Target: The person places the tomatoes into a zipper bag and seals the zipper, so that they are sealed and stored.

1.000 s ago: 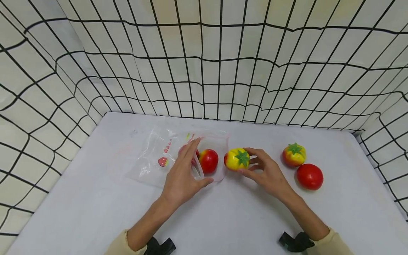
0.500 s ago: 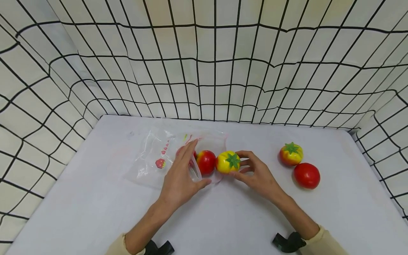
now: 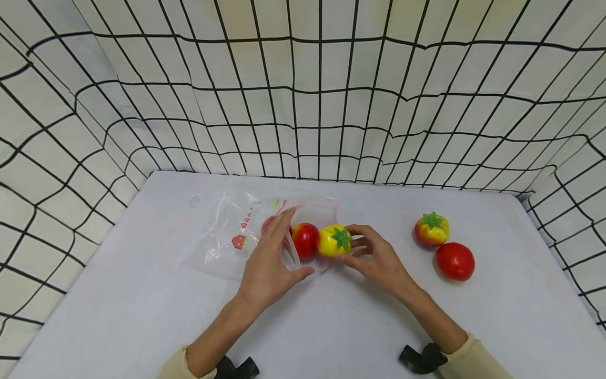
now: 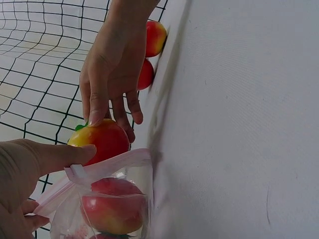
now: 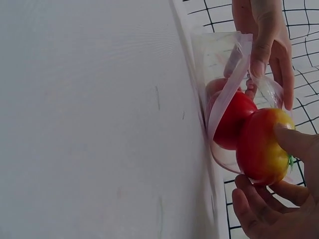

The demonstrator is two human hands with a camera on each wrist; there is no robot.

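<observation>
My right hand (image 3: 379,259) grips a yellow-and-red toy tomato (image 3: 334,240) with a green star-shaped top, thumb and fingers around its sides. It is at the mouth of a clear plastic zip bag (image 3: 215,252) and touches a red tomato (image 3: 305,241) just inside. My left hand (image 3: 270,263) holds the bag's mouth open, with the thumb by the pink zip rim (image 4: 114,163) and the fingers on the other side. Another red fruit (image 3: 268,224) shows through the bag behind the left fingers. How far the bag wraps the held tomato is partly hidden.
Two more toy tomatoes stand together at the right: a red-yellow one with a green top (image 3: 432,230) and a plain red one (image 3: 455,261). A white table (image 3: 142,305) lies beneath. Black netting (image 3: 319,105) hangs over white walls around it.
My right hand has moved left with the yellow-and-red tomato, from beside the bag's mouth up against the red tomato inside. The left hand has kept its hold on the bag.
</observation>
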